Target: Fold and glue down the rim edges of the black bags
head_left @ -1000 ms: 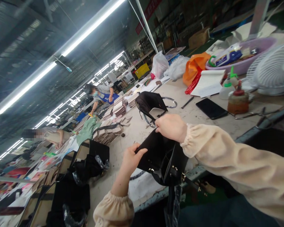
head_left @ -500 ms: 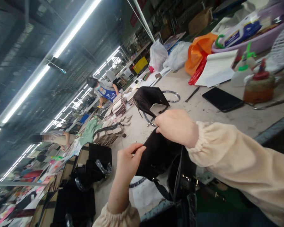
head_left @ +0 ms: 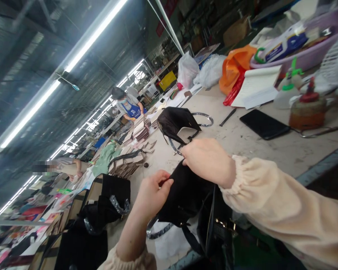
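A black bag with straps and metal buckles lies at the table's near edge, between my hands. My left hand pinches its upper left edge between thumb and fingertips. Closed over the bag's top edge is my right hand, its fingertips partly hidden from view. Just beyond it stands a second, smaller-looking black bag with a wrapped handle loop. A wrapped handle also curves out below the bag that I hold, over white paper.
Black bags stand at the left, near stacked brown pieces. To the right lie a phone, a dark tool, a notepad, bottles and a purple basin. A person works farther down the table.
The view has shifted slightly. Both hands keep their hold on the black bag, which sits a little lower in view. The far person's head and arms have moved.
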### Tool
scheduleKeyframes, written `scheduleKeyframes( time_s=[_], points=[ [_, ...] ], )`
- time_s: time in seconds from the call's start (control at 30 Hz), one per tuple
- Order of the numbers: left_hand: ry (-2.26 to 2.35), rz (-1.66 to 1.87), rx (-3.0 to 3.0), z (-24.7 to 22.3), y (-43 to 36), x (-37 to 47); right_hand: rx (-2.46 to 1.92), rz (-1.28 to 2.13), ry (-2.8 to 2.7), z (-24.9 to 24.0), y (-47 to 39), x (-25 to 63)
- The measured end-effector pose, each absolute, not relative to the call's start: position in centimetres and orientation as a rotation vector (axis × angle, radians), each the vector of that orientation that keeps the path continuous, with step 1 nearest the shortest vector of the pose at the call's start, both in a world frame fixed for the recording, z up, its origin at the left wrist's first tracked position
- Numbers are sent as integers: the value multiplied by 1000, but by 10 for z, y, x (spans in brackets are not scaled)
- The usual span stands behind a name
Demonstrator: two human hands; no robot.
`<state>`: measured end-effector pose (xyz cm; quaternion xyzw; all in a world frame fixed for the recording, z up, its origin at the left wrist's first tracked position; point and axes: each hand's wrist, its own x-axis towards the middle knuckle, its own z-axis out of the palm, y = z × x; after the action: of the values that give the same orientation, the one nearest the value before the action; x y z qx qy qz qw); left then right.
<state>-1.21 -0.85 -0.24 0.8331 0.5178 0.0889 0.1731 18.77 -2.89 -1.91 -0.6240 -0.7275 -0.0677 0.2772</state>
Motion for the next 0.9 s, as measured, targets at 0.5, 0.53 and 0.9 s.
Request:
scheduleKeyframes(
  time_s=[0.5,0.53,0.9],
  points=[
    [1489,311,2384,-7,-1,27,-1854,-147,-1921,-13,-52,197],
    [1491,316,2369,-8,-1,28,-1862,-139,-1920,-14,-51,198],
    [1453,343,2318,-12,-3,26,-1915,-154,-1956,-14,-53,203]
  ],
)
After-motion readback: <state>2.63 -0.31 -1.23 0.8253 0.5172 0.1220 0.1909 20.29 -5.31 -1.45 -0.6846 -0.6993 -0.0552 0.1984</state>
